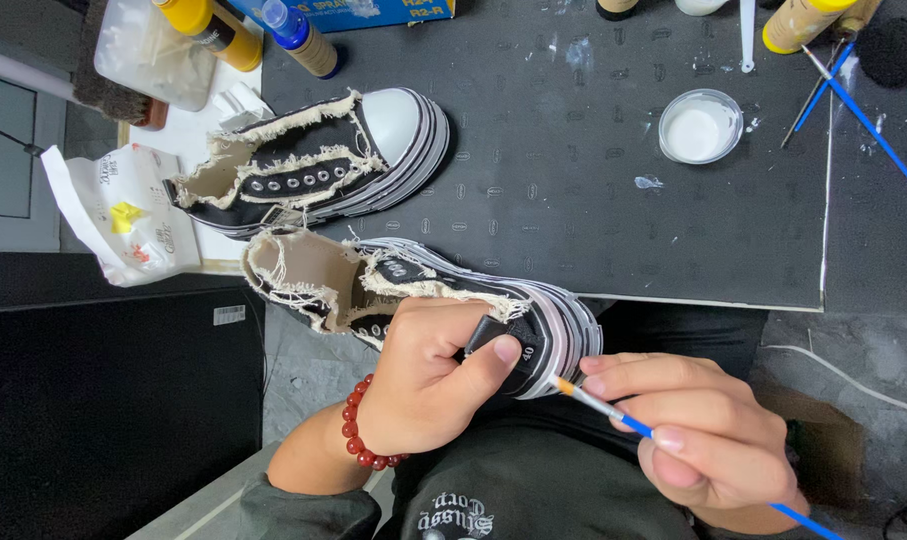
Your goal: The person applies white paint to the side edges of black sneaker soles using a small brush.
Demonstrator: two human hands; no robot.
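Observation:
My left hand (pixel 428 375), with a red bead bracelet on the wrist, grips a black canvas sneaker (pixel 413 290) with frayed cream edges and a striped black-and-white sole, holding it over my lap at the mat's near edge. My right hand (pixel 698 435) pinches a thin blue-handled paintbrush (pixel 613 410); its tip touches the sneaker's toe end near the sole. The matching second sneaker (pixel 318 165), with a white toe cap, lies on its side on the black mat (pixel 573 180) farther back.
A small round dish of white paint (pixel 700 127) sits at the right of the mat. Yellow-capped bottles (pixel 213 30), a blue-capped bottle (pixel 298 35), spare blue brushes (pixel 853 95) and a crumpled white bag (pixel 123 215) line the far and left edges.

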